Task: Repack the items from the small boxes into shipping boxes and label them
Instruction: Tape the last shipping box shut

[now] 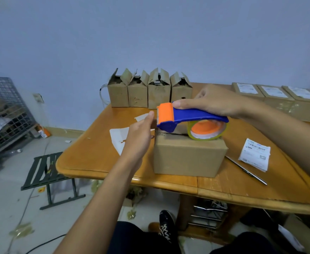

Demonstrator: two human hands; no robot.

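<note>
The shipping box (189, 158) sits closed near the front middle of the wooden table (95, 154), its top seam facing up. The tape dispenser (190, 117) lies across that top, its clear tape roll (208, 130) resting on the box's far right part and its orange head just past the box's left edge. The right hand (216, 101) is wrapped over the blue handle, thumb pressed along it toward the head. The left hand (139, 136) reaches in from the left, fingers (150, 115) straight and together, tips just beside the toothed cutter; whether they touch tape I cannot tell. Bare tabletop lies left and in front of the box. To its right are a metal blade (246, 170) and a stack of labels (255, 154); behind stand four opened small boxes (148, 92), with labelled boxes (279, 99) at the far right
</note>
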